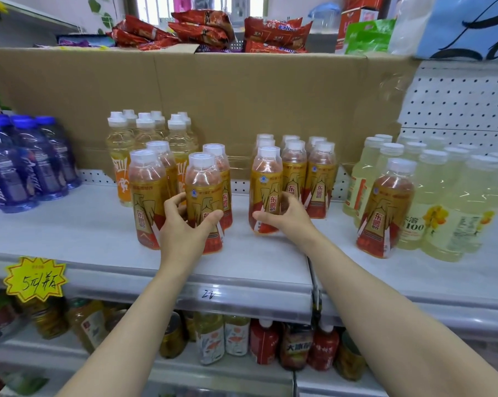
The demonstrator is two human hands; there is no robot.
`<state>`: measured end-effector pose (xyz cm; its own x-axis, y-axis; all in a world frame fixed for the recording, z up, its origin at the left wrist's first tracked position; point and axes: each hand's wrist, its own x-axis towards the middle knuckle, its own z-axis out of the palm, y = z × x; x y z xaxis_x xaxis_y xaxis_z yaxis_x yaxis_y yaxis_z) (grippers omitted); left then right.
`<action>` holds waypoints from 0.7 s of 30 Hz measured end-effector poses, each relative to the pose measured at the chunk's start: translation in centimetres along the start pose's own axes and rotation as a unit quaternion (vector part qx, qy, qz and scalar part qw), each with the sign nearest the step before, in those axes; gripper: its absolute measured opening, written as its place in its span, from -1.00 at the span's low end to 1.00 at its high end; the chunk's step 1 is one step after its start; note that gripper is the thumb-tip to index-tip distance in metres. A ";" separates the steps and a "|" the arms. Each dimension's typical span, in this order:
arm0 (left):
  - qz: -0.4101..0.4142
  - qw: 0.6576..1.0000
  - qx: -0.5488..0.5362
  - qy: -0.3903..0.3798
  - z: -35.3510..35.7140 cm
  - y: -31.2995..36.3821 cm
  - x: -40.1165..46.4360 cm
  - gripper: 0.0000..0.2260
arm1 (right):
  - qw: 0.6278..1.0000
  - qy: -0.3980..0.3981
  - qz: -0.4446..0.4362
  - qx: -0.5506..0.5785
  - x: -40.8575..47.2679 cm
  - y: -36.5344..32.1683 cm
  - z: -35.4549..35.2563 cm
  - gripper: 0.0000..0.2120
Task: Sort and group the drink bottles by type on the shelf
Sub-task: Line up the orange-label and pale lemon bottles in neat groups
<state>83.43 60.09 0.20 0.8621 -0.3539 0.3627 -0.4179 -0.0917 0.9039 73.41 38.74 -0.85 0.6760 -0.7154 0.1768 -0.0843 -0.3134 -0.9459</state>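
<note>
On the white shelf (70,233) stand several gold-and-red energy drink bottles with white caps. My left hand (184,227) grips the front bottle (203,184) of a left cluster of such bottles. My right hand (285,216) grips the front bottle (266,181) of a middle cluster; this bottle leans slightly. One more gold-and-red bottle (385,207) stands alone in front of the pale yellow drink bottles (448,207) at the right. Orange-labelled yellow bottles (121,156) stand behind the left cluster. Blue bottles (27,167) fill the far left.
A brown cardboard sheet (242,104) backs the shelf, with snack packets (201,27) on top. A yellow price tag (35,277) hangs on the shelf's front edge. The lower shelf holds assorted tea and juice bottles (236,339). Pegboard (457,104) shows at the right.
</note>
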 end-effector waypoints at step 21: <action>0.016 1.000 0.013 -0.004 0.2 -1.1 0.1 -0.39 | 0.996 0.081 -0.018 -0.035 0.8 0.0 0.9 -0.25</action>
<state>83.91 59.94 -0.81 0.8458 -0.3643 0.3897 -0.4530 -0.1046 0.8854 74.61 38.78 -1.01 0.5527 -0.7924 0.2581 -0.1159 -0.3798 -0.9178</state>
